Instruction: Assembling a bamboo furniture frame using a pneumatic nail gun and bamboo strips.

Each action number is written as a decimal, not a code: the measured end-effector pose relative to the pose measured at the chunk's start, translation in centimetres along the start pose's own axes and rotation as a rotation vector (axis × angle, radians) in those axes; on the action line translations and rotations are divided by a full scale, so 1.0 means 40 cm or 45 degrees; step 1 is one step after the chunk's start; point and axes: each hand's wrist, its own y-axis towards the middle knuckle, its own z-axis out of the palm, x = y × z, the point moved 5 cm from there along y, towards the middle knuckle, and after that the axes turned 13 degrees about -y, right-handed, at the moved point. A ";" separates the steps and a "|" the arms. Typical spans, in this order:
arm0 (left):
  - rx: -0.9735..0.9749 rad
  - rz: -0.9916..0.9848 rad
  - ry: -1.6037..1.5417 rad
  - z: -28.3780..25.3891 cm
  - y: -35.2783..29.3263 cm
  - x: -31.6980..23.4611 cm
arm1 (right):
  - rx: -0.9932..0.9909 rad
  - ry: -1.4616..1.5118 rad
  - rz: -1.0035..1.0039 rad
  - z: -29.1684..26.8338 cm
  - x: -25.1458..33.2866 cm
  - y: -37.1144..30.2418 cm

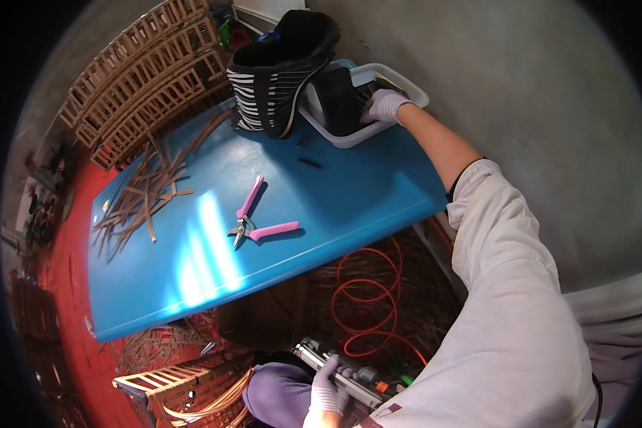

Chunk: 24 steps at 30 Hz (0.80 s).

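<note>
Well, left grip [328, 391] wraps the silver tool [358, 391], knee [277, 394] just left of it; red coiled hose [364, 280] beyond could snag and jerk it; right grip [386, 107] reaches into white bin [346, 142], can't tell its hold

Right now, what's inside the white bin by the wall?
In the white bin: a black item, a light blue piece and the gloved right hand, reaching in. Whatever lies beneath them is covered; can't tell what the fingertips touch.
</note>
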 end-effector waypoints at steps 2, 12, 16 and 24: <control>-0.009 0.009 -0.005 0.004 -0.005 0.001 | 0.028 0.046 -0.006 0.020 -0.009 0.024; 0.093 0.041 -0.068 -0.003 -0.023 -0.016 | -0.920 0.860 -0.269 -0.144 0.090 -0.304; 0.312 0.132 -0.108 -0.031 -0.044 -0.033 | -0.430 1.120 -0.749 -0.056 0.291 -0.641; 0.716 0.198 -0.332 -0.073 -0.068 -0.061 | 0.522 0.815 -0.924 0.251 0.496 -1.133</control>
